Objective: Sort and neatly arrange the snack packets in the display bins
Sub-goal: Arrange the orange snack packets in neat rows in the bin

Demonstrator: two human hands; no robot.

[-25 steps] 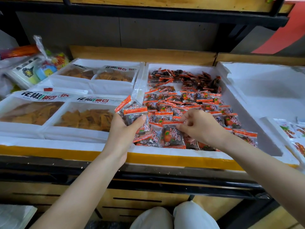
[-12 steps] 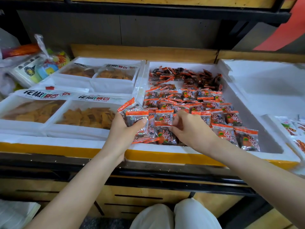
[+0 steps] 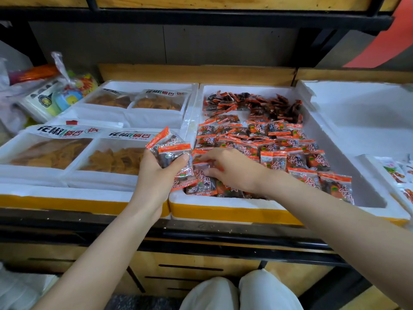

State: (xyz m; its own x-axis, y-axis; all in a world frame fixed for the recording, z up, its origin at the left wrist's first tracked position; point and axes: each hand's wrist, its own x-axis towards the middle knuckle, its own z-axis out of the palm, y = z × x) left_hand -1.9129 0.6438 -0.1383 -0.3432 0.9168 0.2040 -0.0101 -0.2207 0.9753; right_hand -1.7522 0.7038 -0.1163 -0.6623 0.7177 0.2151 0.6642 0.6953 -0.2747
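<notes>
A white foam bin (image 3: pixel 234 204) in the middle holds several small orange-topped snack packets (image 3: pixel 290 153) in rows, with a looser pile of darker packets (image 3: pixel 252 104) at its back. My left hand (image 3: pixel 156 173) grips a small stack of these packets (image 3: pixel 173 151) over the bin's near left corner. My right hand (image 3: pixel 230 168) reaches in beside it, its fingertips pinching a packet (image 3: pixel 204 173) lying at the bin's near left.
Left of the bin stand white trays of large flat crisp bags (image 3: pixel 111 157), with more behind (image 3: pixel 138 101). A foam bin (image 3: pixel 362 113) lies to the right, other packets (image 3: pixel 395 173) at the far right edge. Plastic-wrapped items (image 3: pixel 60 95) sit at the far left.
My right hand has moved left and nearer, from the middle of the rows to the packets beside my left hand. The left hand keeps its stack in place.
</notes>
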